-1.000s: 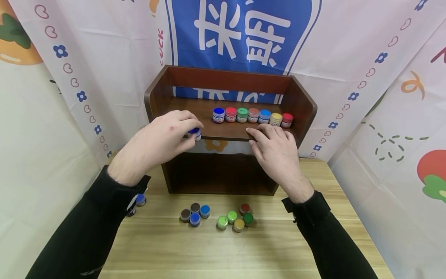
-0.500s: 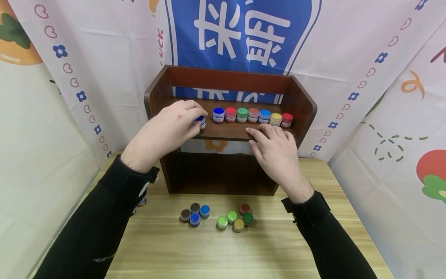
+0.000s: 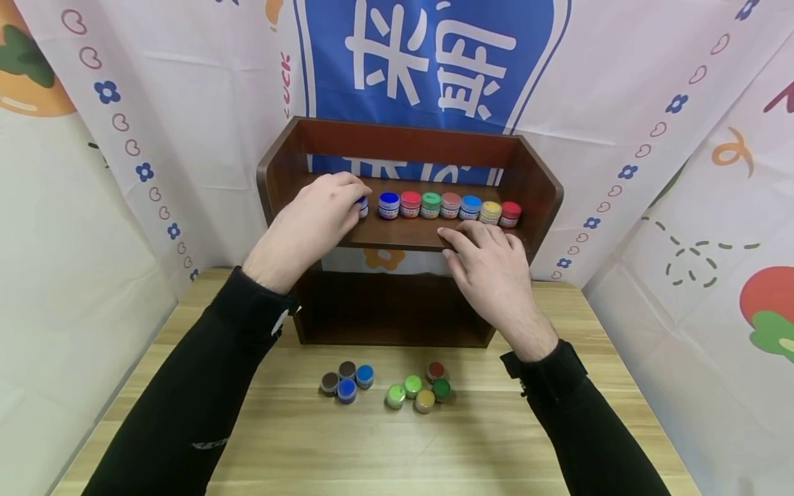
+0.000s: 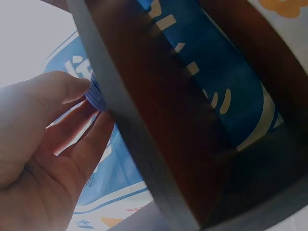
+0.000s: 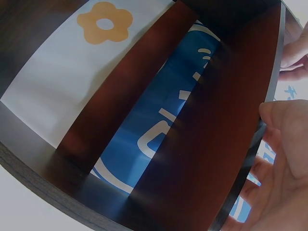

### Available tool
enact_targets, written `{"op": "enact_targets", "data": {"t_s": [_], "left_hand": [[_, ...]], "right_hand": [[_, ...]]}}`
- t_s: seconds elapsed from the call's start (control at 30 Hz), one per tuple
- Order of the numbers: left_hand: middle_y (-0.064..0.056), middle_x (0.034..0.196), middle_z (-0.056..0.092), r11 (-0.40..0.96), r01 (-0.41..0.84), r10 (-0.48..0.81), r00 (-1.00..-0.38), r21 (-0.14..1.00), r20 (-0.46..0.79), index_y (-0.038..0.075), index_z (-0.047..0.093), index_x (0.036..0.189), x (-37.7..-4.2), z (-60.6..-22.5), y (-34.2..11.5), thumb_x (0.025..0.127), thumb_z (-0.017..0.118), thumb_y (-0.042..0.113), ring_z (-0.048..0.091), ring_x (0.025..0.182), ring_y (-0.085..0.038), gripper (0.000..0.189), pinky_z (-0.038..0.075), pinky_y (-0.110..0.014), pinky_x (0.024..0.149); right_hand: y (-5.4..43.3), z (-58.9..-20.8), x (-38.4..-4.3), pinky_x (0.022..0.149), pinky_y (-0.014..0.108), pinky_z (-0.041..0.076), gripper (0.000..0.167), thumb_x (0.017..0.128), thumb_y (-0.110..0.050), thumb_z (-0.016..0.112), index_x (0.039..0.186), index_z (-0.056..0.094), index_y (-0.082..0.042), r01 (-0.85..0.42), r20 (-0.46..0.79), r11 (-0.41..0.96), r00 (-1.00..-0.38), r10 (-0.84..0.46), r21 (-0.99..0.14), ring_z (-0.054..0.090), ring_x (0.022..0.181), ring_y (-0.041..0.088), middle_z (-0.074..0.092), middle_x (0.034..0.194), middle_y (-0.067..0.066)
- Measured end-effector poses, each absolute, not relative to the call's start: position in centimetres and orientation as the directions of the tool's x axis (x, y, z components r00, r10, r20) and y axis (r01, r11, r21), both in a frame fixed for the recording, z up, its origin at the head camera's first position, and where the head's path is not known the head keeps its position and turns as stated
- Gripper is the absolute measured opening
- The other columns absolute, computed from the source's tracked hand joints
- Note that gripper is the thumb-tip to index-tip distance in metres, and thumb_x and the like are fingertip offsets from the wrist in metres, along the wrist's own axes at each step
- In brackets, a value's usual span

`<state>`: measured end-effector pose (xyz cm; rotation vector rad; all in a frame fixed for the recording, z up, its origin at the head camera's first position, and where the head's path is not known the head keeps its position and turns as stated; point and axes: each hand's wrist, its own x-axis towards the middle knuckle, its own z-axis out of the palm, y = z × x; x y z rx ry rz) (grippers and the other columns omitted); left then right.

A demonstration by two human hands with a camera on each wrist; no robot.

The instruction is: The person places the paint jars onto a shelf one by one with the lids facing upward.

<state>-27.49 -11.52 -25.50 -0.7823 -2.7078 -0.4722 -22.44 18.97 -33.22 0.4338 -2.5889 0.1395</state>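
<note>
My left hand [image 3: 319,217] pinches a small blue-lidded paint jar [image 3: 363,207] at the upper board of a dark brown wooden shelf [image 3: 397,238]. Fingers cover most of this jar in the head view; its blue side [image 4: 97,96] shows between thumb and fingertips in the left wrist view. To its right stands a row of similar jars, starting with a dark blue one [image 3: 389,206] and ending with a red one [image 3: 511,214]. My right hand [image 3: 493,272] rests at the board's front edge, fingers lying loosely over the top before the yellow jar [image 3: 491,212], thumb at the edge [image 5: 264,110].
On the wooden table [image 3: 372,455] before the shelf sit two clusters: brown and blue jars, among them a blue jar [image 3: 347,391], and green, yellow and red-brown ones, including a light green jar [image 3: 395,396]. A printed cloth [image 3: 205,138] hangs behind.
My left hand has carried the blue-lidded jar up and right from the board's front edge, to the left end of the row. The right hand has stayed in place.
</note>
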Motion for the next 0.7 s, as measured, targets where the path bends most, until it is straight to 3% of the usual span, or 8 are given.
{"op": "enact_targets", "data": {"t_s": [0.3, 0.7], "left_hand": [[-0.02, 0.162, 0.071, 0.816, 0.503, 0.425, -0.856, 0.284, 0.294, 0.004, 0.07, 0.158, -28.4, -25.8, -10.3, 0.119, 0.068, 0.014, 0.067, 0.149, -0.041, 0.041, 0.055, -0.055, 0.135], [-0.02, 0.16, 0.072, 0.823, 0.502, 0.434, -0.857, 0.264, 0.278, 0.003, 0.069, 0.159, -28.8, -25.8, -9.4, 0.119, 0.069, 0.015, 0.068, 0.149, -0.039, 0.042, 0.056, -0.056, 0.134]], "right_hand": [[19.0, -33.2, -22.5, 0.126, 0.067, 0.053, 0.041, 0.123, -0.04, 0.062, 0.161, 0.072, -0.029, -0.33, 0.505, 0.944, -0.818, -0.277, -0.017, 0.065, 0.15, 0.038, 0.072, 0.156, 0.01], [18.9, -33.1, -22.4, 0.129, 0.067, 0.052, 0.043, 0.123, -0.042, 0.061, 0.162, 0.071, -0.029, -0.326, 0.496, 0.945, -0.824, -0.275, -0.019, 0.064, 0.153, 0.037, 0.071, 0.158, 0.01]]}}
